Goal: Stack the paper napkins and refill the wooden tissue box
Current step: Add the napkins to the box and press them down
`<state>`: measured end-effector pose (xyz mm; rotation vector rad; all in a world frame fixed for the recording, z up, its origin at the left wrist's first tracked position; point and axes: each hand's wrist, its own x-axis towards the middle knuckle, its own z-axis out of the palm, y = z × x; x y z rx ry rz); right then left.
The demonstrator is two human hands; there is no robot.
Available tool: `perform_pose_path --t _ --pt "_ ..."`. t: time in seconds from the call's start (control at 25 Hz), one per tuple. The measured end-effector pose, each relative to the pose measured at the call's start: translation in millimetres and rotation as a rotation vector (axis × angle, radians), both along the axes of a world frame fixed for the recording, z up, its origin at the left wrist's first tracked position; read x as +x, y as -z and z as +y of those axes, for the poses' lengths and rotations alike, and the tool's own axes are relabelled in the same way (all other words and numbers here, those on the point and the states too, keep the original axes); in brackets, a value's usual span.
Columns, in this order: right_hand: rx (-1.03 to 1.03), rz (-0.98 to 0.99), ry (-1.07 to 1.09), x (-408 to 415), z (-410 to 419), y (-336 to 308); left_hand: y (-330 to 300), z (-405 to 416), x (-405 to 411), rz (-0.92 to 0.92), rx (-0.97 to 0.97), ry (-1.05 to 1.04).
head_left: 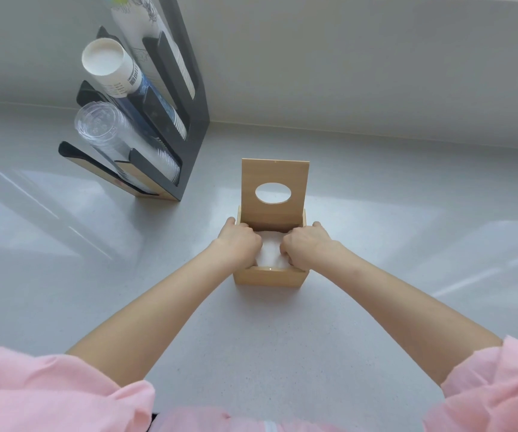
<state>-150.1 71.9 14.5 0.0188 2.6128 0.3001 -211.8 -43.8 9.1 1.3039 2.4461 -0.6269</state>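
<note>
Since the pale grey glossy desk [376,244] takes up most of the view, start there: it's bare apart from two things. Biggest is the black slotted cup dispenser rack [189,98] at the back left against the wall, loaded with a sleeve of white paper cups [108,65] and a stack of clear plastic cups [102,132]. It's well apart from the work, so nothing's in the way.

Dead centre sits the small square wooden tissue box [268,277], its hinged wooden lid with the oval hole [275,190] flipped upright at the back. Inside is the stack of white paper napkins [270,249], and I'd say we're at the pressing-in step. Left hand [240,240] and right hand [306,244] are both curled into the box, pushing on the stack's edges; whether either actually pinches a napkin I can't tell.

Next move, I reckon: pull both hands clear, then swing the lid down.
</note>
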Motion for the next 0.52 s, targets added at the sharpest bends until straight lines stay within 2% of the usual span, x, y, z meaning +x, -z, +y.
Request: perform_pose_path --t 0.12,0.24,0.4,0.52 --pt "-0.015 -0.061 -0.011 -5.0 2.3 2.0 1.5 5.1 -3.1 -0.041 -0.060 0.000" --pt "-0.055 -0.077 0.011 -4.9 3.4 5.0 1.0 2.6 -3.9 -0.007 -0.036 0.035" --pt "-0.189 0.016 -0.017 8.1 8.8 1.6 1.4 -5.4 2.5 0.004 0.121 0.008" --pt "-0.330 0.190 -0.023 20.8 13.5 -8.1 -3.4 -11.5 7.0 -0.063 0.304 -0.052"
